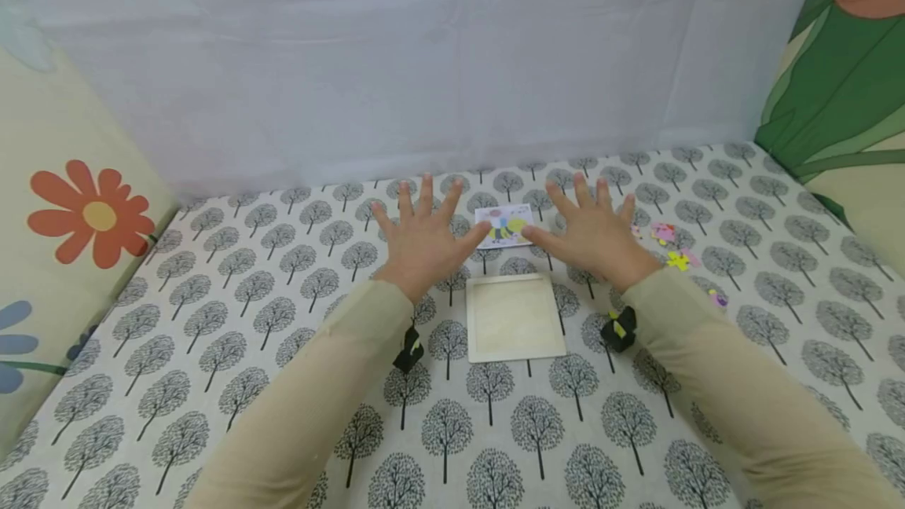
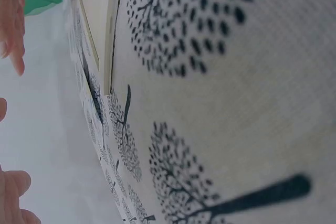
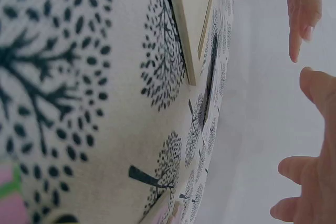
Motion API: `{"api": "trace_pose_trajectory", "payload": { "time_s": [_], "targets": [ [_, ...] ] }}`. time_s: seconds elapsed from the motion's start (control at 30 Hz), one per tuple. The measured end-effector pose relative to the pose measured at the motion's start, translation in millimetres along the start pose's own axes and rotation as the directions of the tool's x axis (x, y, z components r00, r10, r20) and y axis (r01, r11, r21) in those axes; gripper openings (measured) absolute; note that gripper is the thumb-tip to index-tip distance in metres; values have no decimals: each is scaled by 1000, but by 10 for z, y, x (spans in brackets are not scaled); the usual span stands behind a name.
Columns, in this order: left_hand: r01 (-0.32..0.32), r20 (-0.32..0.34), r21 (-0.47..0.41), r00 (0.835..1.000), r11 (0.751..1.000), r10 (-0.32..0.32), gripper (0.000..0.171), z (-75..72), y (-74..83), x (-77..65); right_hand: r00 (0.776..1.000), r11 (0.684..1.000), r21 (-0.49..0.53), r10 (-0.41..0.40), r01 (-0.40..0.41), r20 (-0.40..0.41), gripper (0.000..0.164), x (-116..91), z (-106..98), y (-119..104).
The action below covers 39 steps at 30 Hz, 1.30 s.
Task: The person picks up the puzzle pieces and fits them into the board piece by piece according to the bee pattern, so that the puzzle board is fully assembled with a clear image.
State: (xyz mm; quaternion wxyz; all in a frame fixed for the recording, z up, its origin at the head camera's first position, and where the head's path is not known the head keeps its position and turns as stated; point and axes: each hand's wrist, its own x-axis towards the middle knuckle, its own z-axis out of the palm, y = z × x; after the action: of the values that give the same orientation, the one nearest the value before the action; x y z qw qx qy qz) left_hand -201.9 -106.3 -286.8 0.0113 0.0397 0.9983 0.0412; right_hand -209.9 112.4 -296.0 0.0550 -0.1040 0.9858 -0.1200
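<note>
Both hands hover above the cloth with fingers spread straight, holding nothing. The left hand [image 1: 426, 246] is left of a small picture card [image 1: 503, 225] showing a colourful drawing. On the card's other side is the right hand [image 1: 597, 238], its thumb tip overlapping the card's edge in the head view. Nearer the body, between the wrists, a square pale wooden tray [image 1: 514, 319] with a raised rim lies flat. Beyond the right hand lie several small coloured pieces, among them a yellow one [image 1: 678, 260], a pink one [image 1: 663, 232] and a purple one [image 1: 718, 298].
A cloth printed with grey trees [image 1: 445, 426] covers the table. A white sheet [image 1: 396, 61] hangs behind it. Side walls carry painted flowers, including a red flower [image 1: 99, 214] at the left and large green leaves [image 1: 844, 77] at the right.
</note>
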Motion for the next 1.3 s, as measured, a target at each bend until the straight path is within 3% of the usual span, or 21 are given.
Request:
{"api": "trace_pose_trajectory", "payload": {
  "time_s": [0.4,0.7,1.0,1.3],
  "targets": [
    [-20,-31,15,999,1000,20,78,3,-6,-19,999,1000,1,6,-6,-33,89,3,-23,4],
    [-139,-44,-49,990,989,136,75,-8,-39,-56,998,999,-10,-33,32,-62,90,4,-90,133],
    [-342,-38,-55,939,938,341,71,12,-93,-95,988,988,15,-154,154,19,80,29,-165,353],
    [-469,-23,-116,883,876,469,71,38,-142,-150,959,960,29,-281,280,40,72,51,-160,545]
  ]
}}
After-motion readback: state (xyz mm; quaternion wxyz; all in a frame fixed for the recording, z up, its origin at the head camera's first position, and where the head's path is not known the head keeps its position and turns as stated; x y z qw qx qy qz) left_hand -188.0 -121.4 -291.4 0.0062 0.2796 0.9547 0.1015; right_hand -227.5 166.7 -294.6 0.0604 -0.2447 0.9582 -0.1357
